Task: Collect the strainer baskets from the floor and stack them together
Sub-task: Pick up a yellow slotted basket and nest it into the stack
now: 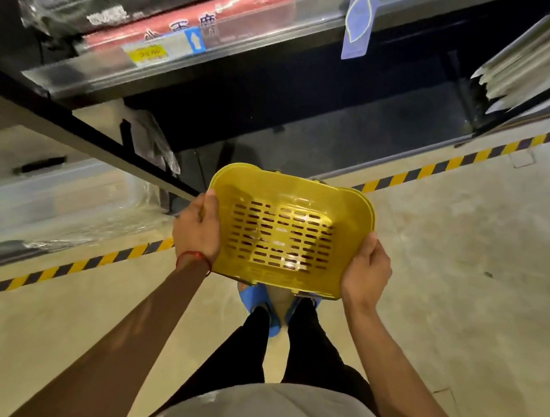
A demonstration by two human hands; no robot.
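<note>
Head view: yellow strainer basket (284, 233) is up off the floor (466, 264), slung between both hands. Left hand (197, 230) clamps one short end, thumb hooked over the rim. Right hand (366, 270) clamps the other, with the remaining fingers hidden beneath. It looks light, thin stiff plastic, smooth enough to slip, so those end rims seem the right hold. Mouth faces up, slotted bottom down, and the long axis runs thumb to thumb.

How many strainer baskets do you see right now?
1 for sure: the yellow strainer basket, gripped by the left hand and right hand above the floor. More may be nested under it, hidden.
</note>
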